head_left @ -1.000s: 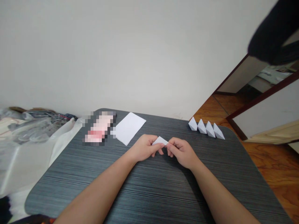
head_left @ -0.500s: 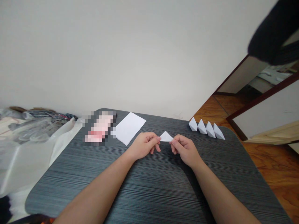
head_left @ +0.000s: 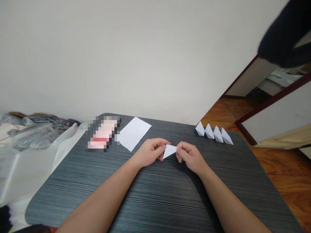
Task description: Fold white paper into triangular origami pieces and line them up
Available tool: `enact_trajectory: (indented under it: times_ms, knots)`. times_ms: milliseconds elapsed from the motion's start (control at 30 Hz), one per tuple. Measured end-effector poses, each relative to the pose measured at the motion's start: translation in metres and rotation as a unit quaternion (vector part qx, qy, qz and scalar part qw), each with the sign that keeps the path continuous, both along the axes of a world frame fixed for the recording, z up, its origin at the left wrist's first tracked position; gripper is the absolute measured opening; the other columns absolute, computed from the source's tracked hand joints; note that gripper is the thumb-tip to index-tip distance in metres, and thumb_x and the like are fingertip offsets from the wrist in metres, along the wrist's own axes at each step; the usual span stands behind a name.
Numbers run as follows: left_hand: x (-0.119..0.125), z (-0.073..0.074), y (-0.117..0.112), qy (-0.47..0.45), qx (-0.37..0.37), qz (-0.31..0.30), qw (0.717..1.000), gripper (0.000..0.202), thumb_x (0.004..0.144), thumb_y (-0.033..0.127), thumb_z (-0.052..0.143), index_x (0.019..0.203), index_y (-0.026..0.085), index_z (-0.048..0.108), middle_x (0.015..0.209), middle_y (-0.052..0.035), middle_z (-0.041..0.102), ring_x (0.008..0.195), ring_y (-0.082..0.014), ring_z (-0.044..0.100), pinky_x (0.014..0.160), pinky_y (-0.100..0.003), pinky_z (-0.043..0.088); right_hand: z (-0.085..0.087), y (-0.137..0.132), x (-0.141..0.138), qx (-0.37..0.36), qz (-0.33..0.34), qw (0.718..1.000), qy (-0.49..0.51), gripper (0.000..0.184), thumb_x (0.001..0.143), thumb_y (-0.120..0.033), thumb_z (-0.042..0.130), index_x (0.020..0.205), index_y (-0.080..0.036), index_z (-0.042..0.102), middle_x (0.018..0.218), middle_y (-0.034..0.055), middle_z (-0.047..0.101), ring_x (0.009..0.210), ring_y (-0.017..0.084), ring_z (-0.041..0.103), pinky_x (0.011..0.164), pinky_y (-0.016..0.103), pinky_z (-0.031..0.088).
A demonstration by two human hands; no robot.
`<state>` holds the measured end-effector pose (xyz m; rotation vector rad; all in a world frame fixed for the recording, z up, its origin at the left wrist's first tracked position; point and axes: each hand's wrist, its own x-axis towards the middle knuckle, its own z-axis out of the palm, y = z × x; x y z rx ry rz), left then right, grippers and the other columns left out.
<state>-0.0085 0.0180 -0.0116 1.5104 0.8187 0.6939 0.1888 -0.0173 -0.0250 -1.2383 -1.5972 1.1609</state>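
Both my hands meet over the middle of the dark striped table (head_left: 155, 200). Between them is a small white folded paper triangle (head_left: 168, 151), its point turned down and to the left. My left hand (head_left: 151, 152) pinches its left side with thumb and fingers closed. My right hand (head_left: 190, 157) pinches its right corner, fingers curled. A flat white sheet of paper (head_left: 134, 133) lies behind my left hand. Several finished folded white triangles (head_left: 213, 133) stand in a row at the table's far right.
A blurred pink and white item (head_left: 103, 134) lies beside the white sheet. Clear plastic bags and cloth (head_left: 34, 142) pile up off the table's left edge. Wooden floor (head_left: 286, 171) and a doorway lie to the right. A dark blurred shape (head_left: 284, 35) hangs at top right.
The paper triangle has been turned in my fingers: half a second ago it pointed up, now it points down and left. Both hands stayed in nearly the same place.
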Motion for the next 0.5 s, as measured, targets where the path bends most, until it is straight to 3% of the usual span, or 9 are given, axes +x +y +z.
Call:
enact_trajectory:
  times_ms: [267,500]
  knots:
    - [0.002,-0.002,0.0,-0.019,-0.017,-0.003,1.0,0.021,0.081,0.028,0.055,0.094,0.013,0.059,0.062,-0.0001,0.059,0.051,-0.0091,0.054,0.05,-0.02,0.042,0.0,-0.001,-0.007,-0.038,0.015,0.995,0.094,0.014,0.087,-0.032,0.053,0.088,-0.018,0.052,0.063,-0.0014,0.059,0.047,0.009,0.051,0.045,0.022,0.036]
    - [0.002,-0.004,0.002,-0.021,-0.021,-0.003,1.0,0.018,0.082,0.028,0.055,0.092,0.013,0.059,0.069,-0.0022,0.061,0.052,-0.0093,0.055,0.05,-0.021,0.043,0.001,-0.003,-0.012,-0.061,0.044,0.989,0.131,0.016,0.082,-0.028,0.06,0.09,-0.02,0.049,0.077,0.0002,0.059,0.057,0.011,0.057,0.043,0.02,0.037]
